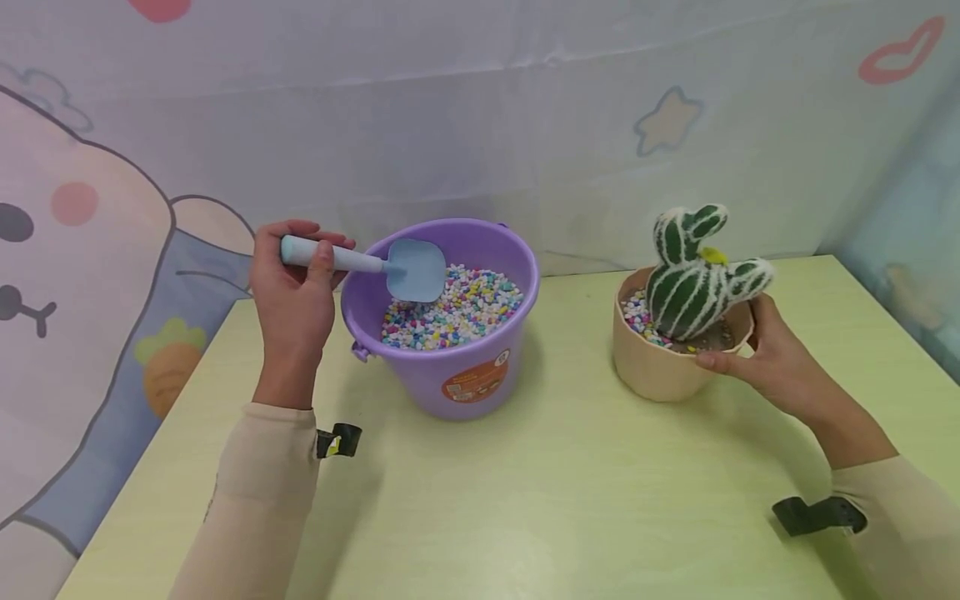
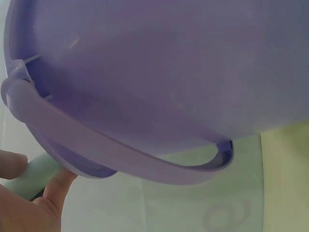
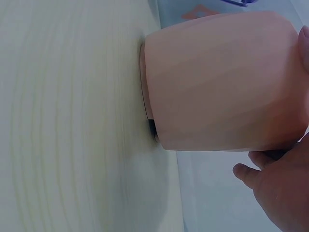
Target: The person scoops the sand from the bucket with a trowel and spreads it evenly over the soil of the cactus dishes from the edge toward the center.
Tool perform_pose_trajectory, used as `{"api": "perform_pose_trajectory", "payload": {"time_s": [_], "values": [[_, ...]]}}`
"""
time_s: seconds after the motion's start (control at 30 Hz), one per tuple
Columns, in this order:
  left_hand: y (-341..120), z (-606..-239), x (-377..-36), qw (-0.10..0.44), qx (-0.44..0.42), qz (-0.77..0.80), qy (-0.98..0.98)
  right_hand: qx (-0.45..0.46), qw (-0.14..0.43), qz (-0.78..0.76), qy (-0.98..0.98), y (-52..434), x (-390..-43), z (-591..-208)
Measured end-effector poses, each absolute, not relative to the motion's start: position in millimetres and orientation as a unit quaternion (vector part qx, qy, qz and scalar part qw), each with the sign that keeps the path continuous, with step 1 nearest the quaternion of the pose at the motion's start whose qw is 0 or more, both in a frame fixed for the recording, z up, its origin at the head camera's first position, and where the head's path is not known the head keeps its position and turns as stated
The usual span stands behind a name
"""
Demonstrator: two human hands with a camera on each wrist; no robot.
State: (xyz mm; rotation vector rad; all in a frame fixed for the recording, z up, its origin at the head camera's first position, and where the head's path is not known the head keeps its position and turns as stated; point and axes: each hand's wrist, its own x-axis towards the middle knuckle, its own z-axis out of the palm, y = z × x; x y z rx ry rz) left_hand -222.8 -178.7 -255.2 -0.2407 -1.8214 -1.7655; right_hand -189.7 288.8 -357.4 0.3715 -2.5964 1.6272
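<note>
My left hand grips the handle of a toy shovel, its light blue blade over the inside of a purple bucket. Colourful pebbles fill part of the bucket. In the left wrist view, the bucket's bail handle hangs along its side. At the right, my right hand holds the rim of a beige flower pot, thumb in front and fingers behind. A green and white plush-looking cactus leans right in the pot, with pebbles at its left. The right wrist view shows the pot's smooth side.
Both containers stand on a pale yellow-green table, the bucket left of the pot. A printed cloth with cartoon figures hangs right behind the table's back edge. Black straps are on both wrists.
</note>
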Motion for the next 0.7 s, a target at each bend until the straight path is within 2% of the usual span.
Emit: {"api": "perform_pose_trajectory", "payload": {"time_s": [0.27,0.43,0.7], "values": [[-180.8,-255.6,-220.6,0.297,-0.172,-0.543,-0.766,0.123,0.027,0.522,-0.844,288.5,-188.2,-356.7],[-178.6,-254.0,-218.0,0.277,-0.188,-0.526,-0.782,0.119,0.022,0.515,-0.849,289.5,-189.0,-356.9],[-180.2,-257.9,-216.8,0.289,-0.194,-0.539,-0.767,0.123,0.024,0.512,-0.850,289.9,-188.7,-356.6]]}}
